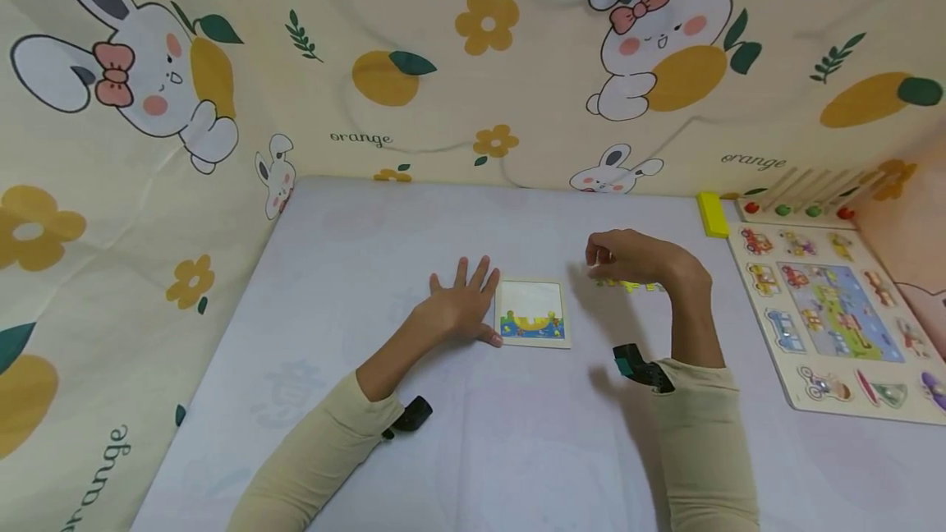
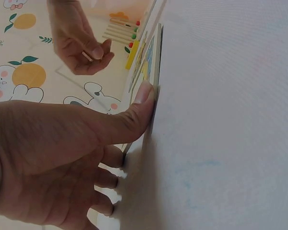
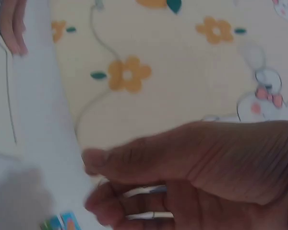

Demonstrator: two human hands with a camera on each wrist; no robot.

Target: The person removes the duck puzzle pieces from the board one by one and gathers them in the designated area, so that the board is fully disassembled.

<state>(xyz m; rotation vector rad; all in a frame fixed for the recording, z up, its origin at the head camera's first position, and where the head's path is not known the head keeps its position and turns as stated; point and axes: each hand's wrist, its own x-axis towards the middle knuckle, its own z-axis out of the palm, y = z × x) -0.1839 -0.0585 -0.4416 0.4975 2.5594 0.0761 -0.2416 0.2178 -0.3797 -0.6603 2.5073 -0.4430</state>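
Observation:
My left hand (image 1: 460, 308) lies spread on the table at the left side of a small square jigsaw board (image 1: 532, 282). Its thumb (image 2: 144, 93) presses the board's near-left edge in the left wrist view. Colourful puzzle pieces (image 1: 532, 328) fill the lower part of the board, and the upper part shows white. My right hand (image 1: 639, 257) hovers to the right, its fingers loosely bent and nothing visible in its grasp. Loose yellow and green puzzle pieces (image 1: 631, 286) lie below it, partly hidden. In the right wrist view a blue-green piece (image 3: 61, 223) shows near the bottom.
At the right lies a large picture peg board (image 1: 769, 327) with vehicles and other figures. Behind it are a wooden piece with red and green beads (image 1: 783, 209) and a yellow block (image 1: 712, 214). A rabbit-and-orange patterned cloth (image 1: 429, 15) hangs at the back and left.

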